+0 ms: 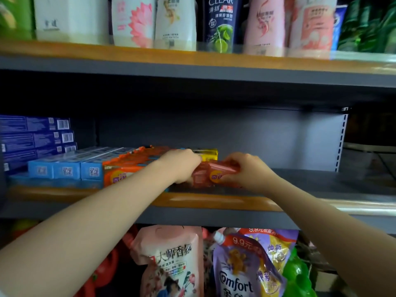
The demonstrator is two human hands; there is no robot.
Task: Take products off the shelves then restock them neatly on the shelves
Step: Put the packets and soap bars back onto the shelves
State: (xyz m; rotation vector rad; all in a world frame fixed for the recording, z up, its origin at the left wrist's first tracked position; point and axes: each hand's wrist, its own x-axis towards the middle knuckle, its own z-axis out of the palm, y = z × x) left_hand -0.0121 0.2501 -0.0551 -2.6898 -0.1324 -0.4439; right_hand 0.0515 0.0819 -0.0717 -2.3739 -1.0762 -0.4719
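Note:
Both my hands are on a red-orange box point(206, 173) at the middle shelf point(214, 202). My left hand point(182, 163) grips its left end from above, and my right hand point(246, 170) holds its right end with curled fingers. The box lies just right of a row of orange boxes point(128, 166) of the same kind. A yellow box point(206, 153) lies behind my hands. Light blue boxes point(66, 166) lie left of the orange row.
Dark blue boxes point(36, 138) are stacked at the far left. Shampoo bottles point(222, 22) stand on the upper shelf. Refill pouches point(171, 264) hang or stand below. The right half of the middle shelf point(321, 181) is bare.

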